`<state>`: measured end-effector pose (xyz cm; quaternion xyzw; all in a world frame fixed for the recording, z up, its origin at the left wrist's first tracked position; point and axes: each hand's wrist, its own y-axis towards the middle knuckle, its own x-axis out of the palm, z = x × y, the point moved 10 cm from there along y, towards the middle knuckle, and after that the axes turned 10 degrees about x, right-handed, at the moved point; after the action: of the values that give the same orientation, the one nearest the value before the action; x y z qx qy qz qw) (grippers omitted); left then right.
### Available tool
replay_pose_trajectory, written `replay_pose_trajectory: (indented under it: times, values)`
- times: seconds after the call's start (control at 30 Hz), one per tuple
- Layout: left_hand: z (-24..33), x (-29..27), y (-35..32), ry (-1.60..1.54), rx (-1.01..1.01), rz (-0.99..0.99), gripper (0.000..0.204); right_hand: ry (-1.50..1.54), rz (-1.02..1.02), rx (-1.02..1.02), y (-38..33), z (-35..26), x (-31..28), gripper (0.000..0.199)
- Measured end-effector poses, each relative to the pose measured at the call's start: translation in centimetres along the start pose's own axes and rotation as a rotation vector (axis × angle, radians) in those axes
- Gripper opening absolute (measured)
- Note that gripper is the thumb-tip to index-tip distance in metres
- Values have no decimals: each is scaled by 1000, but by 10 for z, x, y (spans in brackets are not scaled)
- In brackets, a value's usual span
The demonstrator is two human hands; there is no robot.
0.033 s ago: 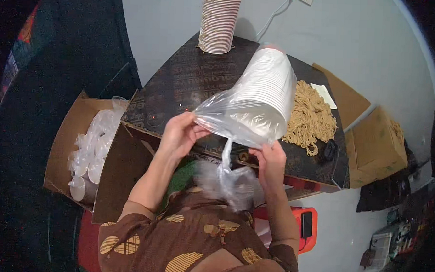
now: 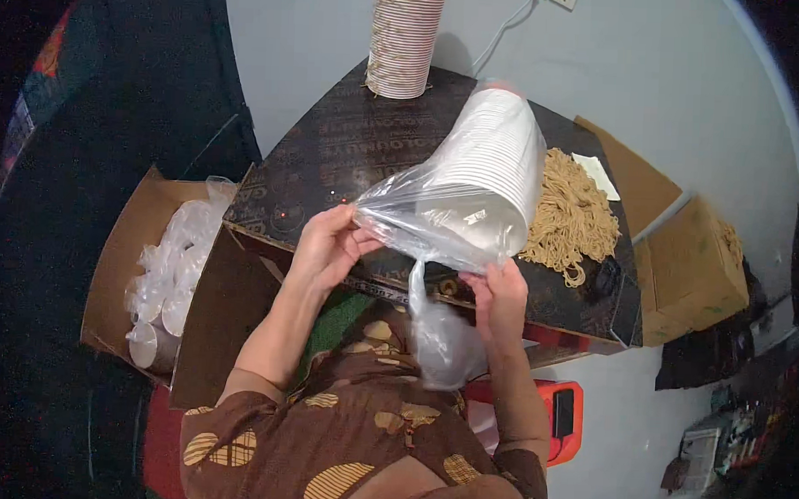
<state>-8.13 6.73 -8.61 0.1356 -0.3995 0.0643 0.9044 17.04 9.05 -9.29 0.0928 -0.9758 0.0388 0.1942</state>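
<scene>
A long stack of white paper cups lies on its side on the dark table, its open mouth toward me. Around it is a clear plastic bag, gathered below the mouth into a narrow twist. From the twist a loose tail of plastic hangs over the table's front edge. My left hand pinches the bag at its left side. At the lower right of the mouth, my right hand grips the plastic between thumb and fingers. Beside the cups, on the right, sits a heap of tan cord.
Another cup stack stands upright at the table's far end. A cardboard box at left holds bagged cups. To the right stands another carton. An orange-red item is below the table, and a white cable runs along the wall.
The hanging plastic tail has swung, now bunched a little further right and less spread. Both hands keep nearly the same place on the bag.
</scene>
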Motion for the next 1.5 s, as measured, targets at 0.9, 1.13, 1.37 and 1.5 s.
replay_pose_trajectory:
  times: [0.9, 1.13, 1.37, 1.5]
  values:
    - [49, 75, -39, 1465, 159, -427, 34, -1170, -526, -169, -58, 62, 97, 24]
    - [38, 96, -48, 1831, 605, -536, 43, -1002, -921, -657, -107, 38, 170, 38]
    - [93, 13, -22, 1732, 542, -140, 14, -833, -416, -652, -9, -72, 64, 20]
    - [157, -56, -3, 1823, 592, 197, 12, -832, 155, -433, 69, -102, -35, 31]
